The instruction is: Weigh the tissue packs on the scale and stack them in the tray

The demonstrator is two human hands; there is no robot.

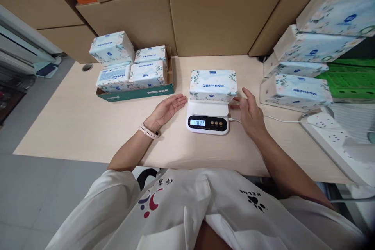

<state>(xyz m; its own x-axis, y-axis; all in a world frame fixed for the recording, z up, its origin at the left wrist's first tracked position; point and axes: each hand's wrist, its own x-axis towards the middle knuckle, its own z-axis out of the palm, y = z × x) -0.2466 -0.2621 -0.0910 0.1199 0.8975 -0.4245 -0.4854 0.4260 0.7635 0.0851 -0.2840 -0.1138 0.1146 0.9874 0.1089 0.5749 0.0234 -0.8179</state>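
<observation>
White shirt (175, 187), mine, nearest, short of the scale: KELME on the right chest, inverted; other characters partly lost in folds.

Left hand (169, 110), just left of the scale: fingers straight, palm up, holding nothing; pale wristband (149, 131) behind it.

Right hand (251, 117), just right of the scale: fingers loosely spread, unclenched, some hidden behind the thumb – whether a fingertip touches the pack I cannot tell.

White scale (208, 109), landmark: display (197, 122) lit, digits 1032, any decimal point hard to make out; button captions too small.

White cable (278, 118), plugged into the scale's right side, running toward a power strip (331, 133), cut off by the frame.

Manhua pack (213, 85), one, resting on the scale's far part: long axis left to right, lettering upside down to me, "400" at the far edge; underside hidden.

Green carton (137, 93), beyond the scale to the left: several like packs.

Stacked packs (304, 91), well right of the scale, uppermost cut off.

Cardboard boxes (213, 19), behind the scale, tops out of frame.
</observation>
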